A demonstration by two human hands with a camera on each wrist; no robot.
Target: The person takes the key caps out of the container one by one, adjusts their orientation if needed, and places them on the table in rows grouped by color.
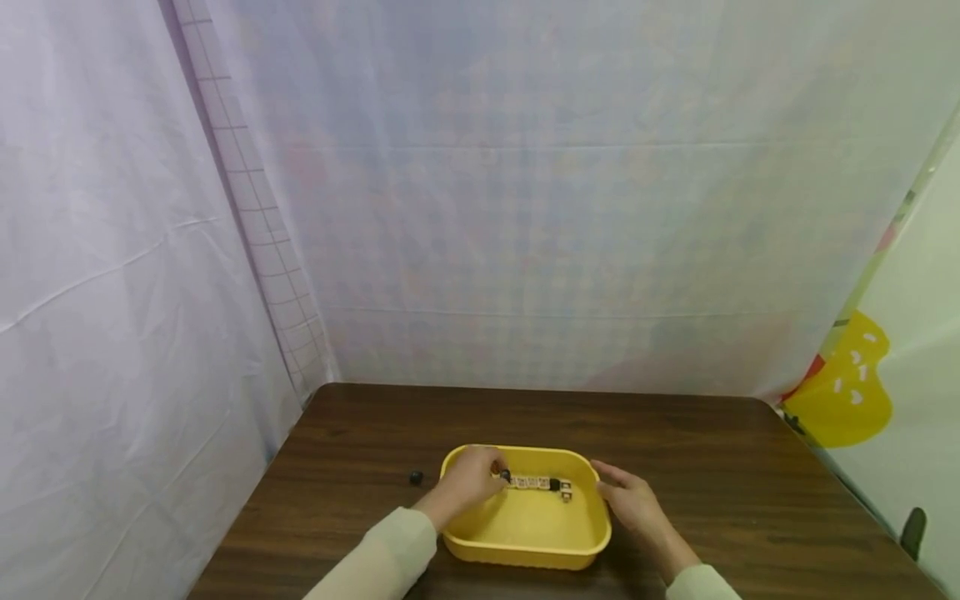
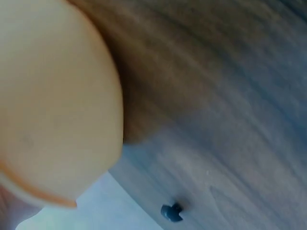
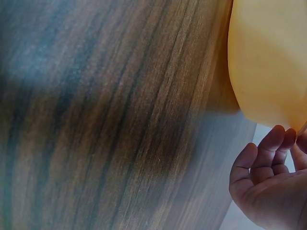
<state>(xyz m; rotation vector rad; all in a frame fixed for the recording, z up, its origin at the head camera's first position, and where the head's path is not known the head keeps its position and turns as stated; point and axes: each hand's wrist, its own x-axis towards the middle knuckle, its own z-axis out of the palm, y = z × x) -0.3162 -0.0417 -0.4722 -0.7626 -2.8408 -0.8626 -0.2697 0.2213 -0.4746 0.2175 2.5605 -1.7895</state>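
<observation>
Judged part done. A patterned strip (image 1: 531,482) is laid in the yellow tray (image 1: 517,557); at its left end a dark bit (image 1: 506,475) is seemingly pinched by the left hand (image 1: 471,478). The tray's right side is touched by the right hand (image 1: 633,502), fingers relaxed. A black piece (image 1: 416,477) is left on the table (image 1: 337,500).

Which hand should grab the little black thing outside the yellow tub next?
Probably the left hand. It's over the left side of the yellow tub, nearer the black thing. The right hand is at the tub's opposite side. The left may be holding something, though.
</observation>
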